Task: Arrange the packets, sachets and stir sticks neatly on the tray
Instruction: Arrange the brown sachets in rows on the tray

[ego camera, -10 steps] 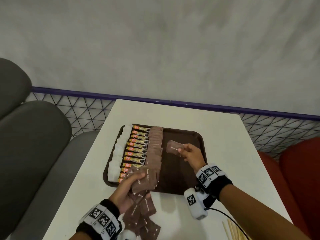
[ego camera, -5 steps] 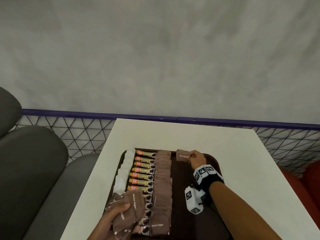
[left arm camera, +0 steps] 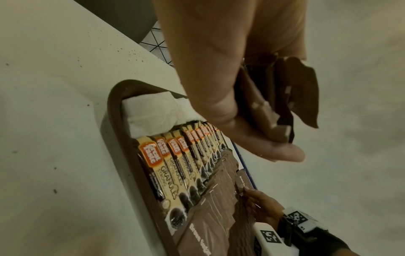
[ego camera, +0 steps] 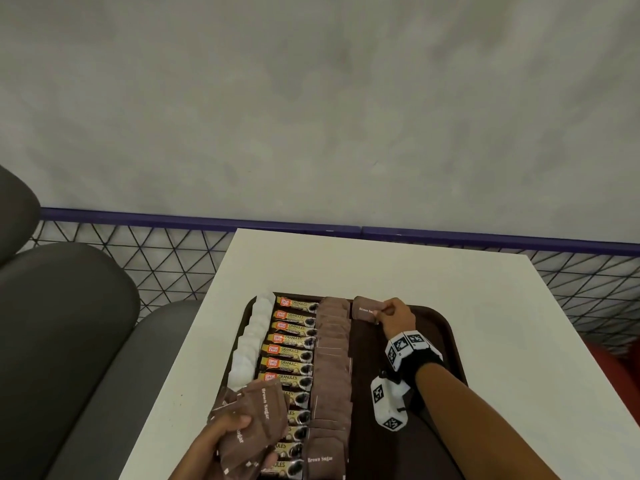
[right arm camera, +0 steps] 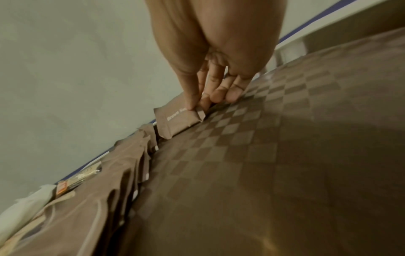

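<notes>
A dark brown tray [ego camera: 448,332] on the white table holds three columns: white sachets [ego camera: 254,336], yellow coffee granule sticks [ego camera: 292,341] and brown sugar packets [ego camera: 332,358]. My right hand [ego camera: 394,311] pinches one brown sugar packet [ego camera: 363,309] by its right edge at the tray's far end, just right of the brown column; in the right wrist view that packet [right arm camera: 177,119] lies on the tray's checkered floor [right arm camera: 274,147]. My left hand [ego camera: 225,441] grips a bunch of brown sugar packets [ego camera: 256,420] above the tray's near left corner, the same bunch [left arm camera: 276,104] in the left wrist view.
The white table [ego camera: 519,341] extends right of the tray. Grey seat cushions [ego camera: 62,323] stand at the left, a red seat [ego camera: 616,362] at the right. A wire mesh fence with a purple rail [ego camera: 207,221] runs behind the table.
My right hand carried the single brown packet from mid-tray to the tray's far end and set it down there. My left hand stayed near the tray's near left corner with its bunch.
</notes>
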